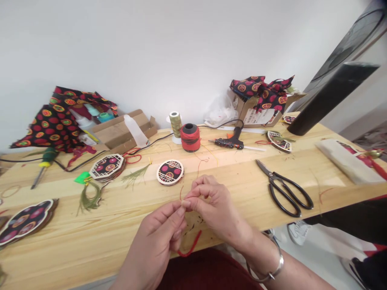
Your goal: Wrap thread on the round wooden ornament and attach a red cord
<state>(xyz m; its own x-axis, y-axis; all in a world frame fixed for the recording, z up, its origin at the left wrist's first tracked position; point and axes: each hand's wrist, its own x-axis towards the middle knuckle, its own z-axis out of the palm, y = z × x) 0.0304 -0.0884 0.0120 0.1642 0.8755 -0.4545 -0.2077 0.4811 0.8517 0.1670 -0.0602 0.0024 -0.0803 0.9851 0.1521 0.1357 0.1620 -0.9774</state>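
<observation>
My left hand (160,233) and my right hand (211,203) meet over the front edge of the wooden table (90,233). Both pinch a thin red cord (190,245) between thumb and fingers. One thin end of the cord sticks up above my fingertips, and a thicker loop hangs below my left hand. A silver bracelet (273,268) circles my right wrist. A round wooden ornament with patterned fabric (170,172) lies just beyond my hands.
Black scissors (286,189) lie to the right. A red thread spool (190,137), a green-gold spool (175,124) and a glue gun (231,142) stand further back. More ornaments (107,167), feathers (89,199), a screwdriver (42,167), fabric (57,121) and cardboard boxes (256,110) crowd the table.
</observation>
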